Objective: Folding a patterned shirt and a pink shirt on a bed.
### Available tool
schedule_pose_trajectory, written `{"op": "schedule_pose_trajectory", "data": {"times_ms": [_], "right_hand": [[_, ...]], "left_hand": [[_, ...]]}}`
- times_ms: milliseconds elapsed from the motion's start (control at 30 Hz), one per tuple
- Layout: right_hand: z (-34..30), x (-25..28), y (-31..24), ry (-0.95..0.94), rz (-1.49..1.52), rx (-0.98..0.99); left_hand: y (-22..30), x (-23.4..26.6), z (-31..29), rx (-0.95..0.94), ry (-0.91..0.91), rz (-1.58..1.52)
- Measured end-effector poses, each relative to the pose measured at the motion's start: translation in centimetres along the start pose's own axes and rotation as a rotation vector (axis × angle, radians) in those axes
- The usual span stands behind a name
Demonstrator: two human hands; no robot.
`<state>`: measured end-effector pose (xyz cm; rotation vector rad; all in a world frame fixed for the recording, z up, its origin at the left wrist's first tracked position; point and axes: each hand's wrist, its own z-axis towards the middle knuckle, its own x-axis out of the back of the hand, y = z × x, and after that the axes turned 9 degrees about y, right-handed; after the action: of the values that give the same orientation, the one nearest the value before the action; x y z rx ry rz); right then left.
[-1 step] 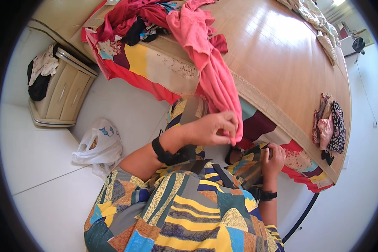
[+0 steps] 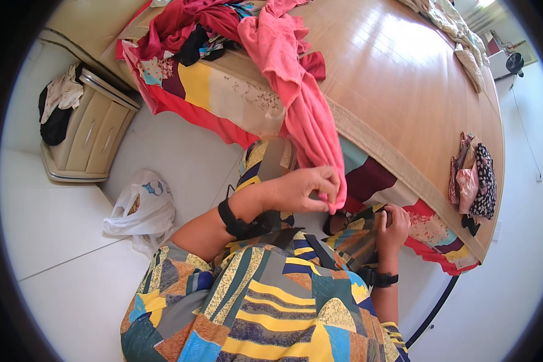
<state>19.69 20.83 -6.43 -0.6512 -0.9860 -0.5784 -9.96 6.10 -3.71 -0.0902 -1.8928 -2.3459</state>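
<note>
My left hand (image 2: 311, 188) is closed in a pinch on the lower end of a long pink garment (image 2: 308, 114). The garment hangs over the bed's near edge and runs back up onto the bed; its exact kind does not show. My right hand (image 2: 394, 224) rests on my patterned trouser leg by the knee, fingers bent loosely over it and holding nothing that I can see. Behind the pink garment lies a heap of dark red clothes (image 2: 169, 30) with black pieces among them.
The bed (image 2: 374, 90) has a tan mat and a colourful hanging cover. Folded clothes (image 2: 473, 181) lie at its right edge, a cream cloth (image 2: 449, 30) at the far side. To the left stand a beige bedside cabinet (image 2: 93, 130) and a white plastic bag (image 2: 142, 208) on the floor.
My left hand and the garment's lower end have shifted very slightly, a little left and down. My right hand has stayed in place.
</note>
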Motion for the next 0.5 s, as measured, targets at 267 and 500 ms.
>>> {"op": "schedule_pose_trajectory", "data": {"times_ms": [267, 500], "right_hand": [[3.0, -1.1, -0.4, -0.197, 0.537, -0.291], [10.8, -2.7, -9.7, -0.383, 0.622, 0.106]], "left_hand": [[-5.0, -0.8, -2.9, 0.118, 0.066, -0.052], [-5.5, -1.0, -2.5, 0.12, 0.087, -0.114]]}}
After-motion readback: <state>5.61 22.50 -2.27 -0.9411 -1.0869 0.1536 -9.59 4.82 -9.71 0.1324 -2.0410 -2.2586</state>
